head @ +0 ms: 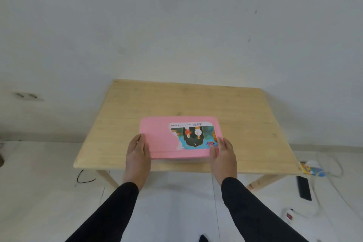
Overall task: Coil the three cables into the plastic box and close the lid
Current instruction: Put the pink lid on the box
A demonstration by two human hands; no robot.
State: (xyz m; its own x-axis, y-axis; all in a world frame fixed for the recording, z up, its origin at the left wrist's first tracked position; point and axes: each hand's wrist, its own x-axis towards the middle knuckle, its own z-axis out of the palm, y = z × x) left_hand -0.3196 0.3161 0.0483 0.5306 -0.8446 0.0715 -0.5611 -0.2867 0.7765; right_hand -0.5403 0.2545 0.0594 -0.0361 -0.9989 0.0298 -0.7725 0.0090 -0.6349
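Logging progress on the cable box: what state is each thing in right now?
pink lid: on the box, label upside down.
plastic box: covered, contents hidden.
left hand: gripping the lid's left edge.
right hand: gripping its right edge.
wooden table: bearing the box.

**Free room round the box**

Near edge of table (245, 116) is taken up by pink lid (157, 137), w/ left hand (137, 150) and right hand (224, 153) set at its side edges. Bare tabletop is seen behind lid and to both sides. Wall (176, 25) closes off far edge.
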